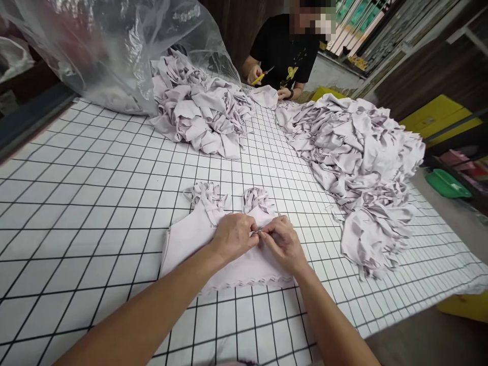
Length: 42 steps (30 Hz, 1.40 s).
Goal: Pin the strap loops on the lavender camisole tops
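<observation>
A pale lilac garment with two ruffled straps lies flat on the white grid-patterned table right in front of me. My left hand and my right hand rest on its middle, fingertips meeting. Both pinch a small spot of the fabric between them; a tiny metallic-looking bit shows at the fingertips, too small to identify.
Two heaps of the same lilac garments lie on the table, one at the back centre and a larger one at the right. A clear plastic bag bulges at the back left. A person in black across the table holds yellow-handled scissors.
</observation>
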{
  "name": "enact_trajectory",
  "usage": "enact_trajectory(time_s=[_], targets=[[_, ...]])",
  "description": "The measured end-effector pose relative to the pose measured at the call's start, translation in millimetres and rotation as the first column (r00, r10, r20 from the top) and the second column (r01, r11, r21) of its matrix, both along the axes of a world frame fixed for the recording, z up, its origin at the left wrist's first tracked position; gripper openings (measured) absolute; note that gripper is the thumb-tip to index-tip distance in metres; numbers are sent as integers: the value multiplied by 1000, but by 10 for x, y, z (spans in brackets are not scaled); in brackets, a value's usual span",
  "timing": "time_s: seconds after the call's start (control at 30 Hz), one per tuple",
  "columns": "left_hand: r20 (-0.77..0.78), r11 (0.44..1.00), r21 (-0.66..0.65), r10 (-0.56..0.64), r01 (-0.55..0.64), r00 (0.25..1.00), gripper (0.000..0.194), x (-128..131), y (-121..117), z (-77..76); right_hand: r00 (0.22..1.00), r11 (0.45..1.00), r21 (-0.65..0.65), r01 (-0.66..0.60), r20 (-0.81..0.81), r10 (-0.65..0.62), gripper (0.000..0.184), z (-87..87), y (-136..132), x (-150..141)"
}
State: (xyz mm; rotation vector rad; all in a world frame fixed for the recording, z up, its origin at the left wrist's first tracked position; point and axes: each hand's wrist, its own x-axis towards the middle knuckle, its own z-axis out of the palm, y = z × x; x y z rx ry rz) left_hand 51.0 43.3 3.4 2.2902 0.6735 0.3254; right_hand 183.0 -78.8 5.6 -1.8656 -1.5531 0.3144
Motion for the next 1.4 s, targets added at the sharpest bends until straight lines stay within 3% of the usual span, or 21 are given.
enact_trajectory(time_s=[0.27,0.7,1.17,1.4], targets=[[-7,1000,25,-12,12,1000,8,9,-4,4,976,1000,21,21,215,-25,6,2,-75,-46],[-11,998,27,-49,50,999,7,17,0,6,887,996,-18,-92,452,90,12,68,-5,-43],[-44,998,-1,-58,58,997,9,22,6,39,854,991,2,-134,507,114,13,68,15,-17],[-54,998,4,-60,60,997,11,23,4,36,788,988,-54,-148,597,151,19,62,-16,11]])
